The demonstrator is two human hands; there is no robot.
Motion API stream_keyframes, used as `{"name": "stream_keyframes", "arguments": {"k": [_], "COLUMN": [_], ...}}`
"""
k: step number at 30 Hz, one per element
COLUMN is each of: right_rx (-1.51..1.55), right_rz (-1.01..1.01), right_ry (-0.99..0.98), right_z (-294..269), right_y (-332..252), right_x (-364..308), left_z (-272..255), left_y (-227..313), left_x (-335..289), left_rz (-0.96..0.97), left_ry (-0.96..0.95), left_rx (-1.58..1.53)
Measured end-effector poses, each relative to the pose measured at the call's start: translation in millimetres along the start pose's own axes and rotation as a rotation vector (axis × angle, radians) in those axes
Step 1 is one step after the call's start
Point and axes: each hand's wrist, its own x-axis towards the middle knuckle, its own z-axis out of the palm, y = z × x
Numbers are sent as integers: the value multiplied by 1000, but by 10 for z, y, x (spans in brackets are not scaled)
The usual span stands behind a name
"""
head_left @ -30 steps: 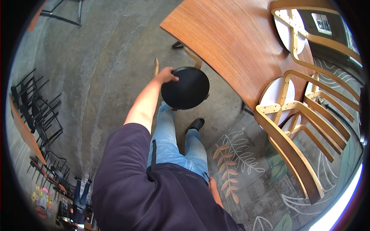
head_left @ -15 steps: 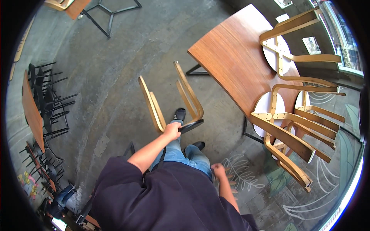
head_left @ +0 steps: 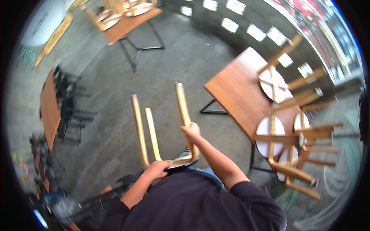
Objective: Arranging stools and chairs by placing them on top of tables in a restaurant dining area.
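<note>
Left hand (head_left: pixel 157 170): gripping the stool (head_left: pixel 153 134) — seat edge
Right hand (head_left: pixel 192 133): closed around its right leg (head_left: pixel 183 104)
Worktop (head_left: pixel 235 84), right: upturned stools (head_left: pixel 264 133)

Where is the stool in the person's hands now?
In the head view, the stool is just left of centre, legs toward the picture's top, left hand at its seat end, right hand around one leg; the wooden table stands to its right.

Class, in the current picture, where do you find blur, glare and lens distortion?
Head view: the upturned stools on the table at right are smeared, while the held stool and right hand look clearer; head view: the wall openings glare nearly white; head view: the wall seems to bow, and black closes in round the rim, as with a fisheye lens.
</note>
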Motion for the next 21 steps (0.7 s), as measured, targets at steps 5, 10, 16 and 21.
{"name": "stream_keyframes", "arguments": {"k": [5,10,16,21], "right_rx": [-85,-4,368,611], "right_rz": [-243,-548,-766,-664], "right_ry": [79,197,407,565], "right_z": [-284,-845,-1513,-2028], "right_y": [-208,-229,16,308], "right_x": [-677,-1193,-1300,-1363], "left_z": [-340,-785,-979,-1051], "left_y": [-173,-21,693,1121], "left_x": [-328,-142,901,1701], "left_rz": [-317,-288,-33,221], "left_ry": [555,1431,1055,818], "left_rx": [-886,-560,-1278,-1259]}}
